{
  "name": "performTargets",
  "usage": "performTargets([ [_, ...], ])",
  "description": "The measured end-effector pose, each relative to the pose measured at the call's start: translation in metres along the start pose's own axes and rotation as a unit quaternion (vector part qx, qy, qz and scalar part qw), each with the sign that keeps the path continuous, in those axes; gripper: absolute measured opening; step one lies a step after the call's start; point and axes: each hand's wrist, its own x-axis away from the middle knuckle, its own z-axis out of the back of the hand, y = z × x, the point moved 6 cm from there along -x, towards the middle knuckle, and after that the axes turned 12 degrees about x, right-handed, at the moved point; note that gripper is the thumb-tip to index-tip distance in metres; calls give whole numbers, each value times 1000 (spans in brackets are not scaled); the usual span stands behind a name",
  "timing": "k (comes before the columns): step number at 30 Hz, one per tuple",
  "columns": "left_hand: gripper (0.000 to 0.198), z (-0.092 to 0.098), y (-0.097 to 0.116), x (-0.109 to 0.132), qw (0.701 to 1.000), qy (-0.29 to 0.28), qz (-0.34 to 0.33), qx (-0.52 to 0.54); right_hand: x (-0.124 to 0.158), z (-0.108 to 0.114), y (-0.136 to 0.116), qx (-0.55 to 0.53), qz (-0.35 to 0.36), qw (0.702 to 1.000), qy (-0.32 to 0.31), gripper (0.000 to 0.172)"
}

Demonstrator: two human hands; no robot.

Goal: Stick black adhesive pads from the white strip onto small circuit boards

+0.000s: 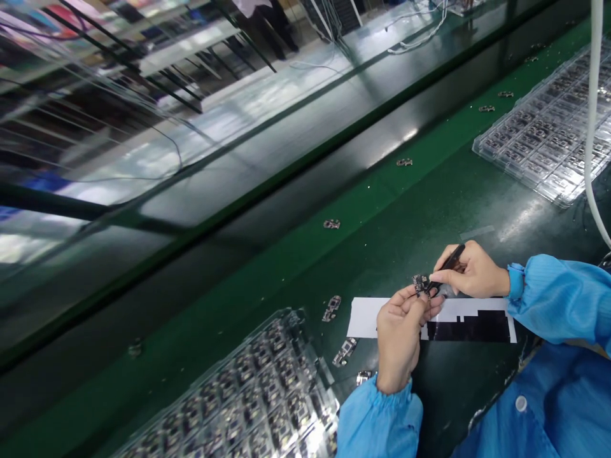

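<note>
Between its thumb and fingers, my left hand (401, 321) holds a small circuit board (420, 284) above a white sheet. My right hand (470, 272) grips black tweezers (452, 258), whose tips point down at the board; the tips themselves are hard to make out. Under both hands lies the white sheet (365, 317), with black strips (487, 327) on its right part. Left of the sheet, a few loose boards (331, 308) rest on the green surface.
A clear tray full of boards (267, 388) sits at the lower left. Stacked clear trays (548, 127) stand at the upper right, beside a hanging white cable (590, 127). More boards (404, 163) lie spaced along the green belt (372, 194).
</note>
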Motion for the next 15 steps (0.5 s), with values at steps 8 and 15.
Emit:
performTargets([
  [8,36,0,25,11,999,10,-32,-7,-11,19,18,-19,-42,993,107,29],
  [15,14,89,167,-50,955,150,-224,-123,-18,16,33,-9,-57,994,92,27],
])
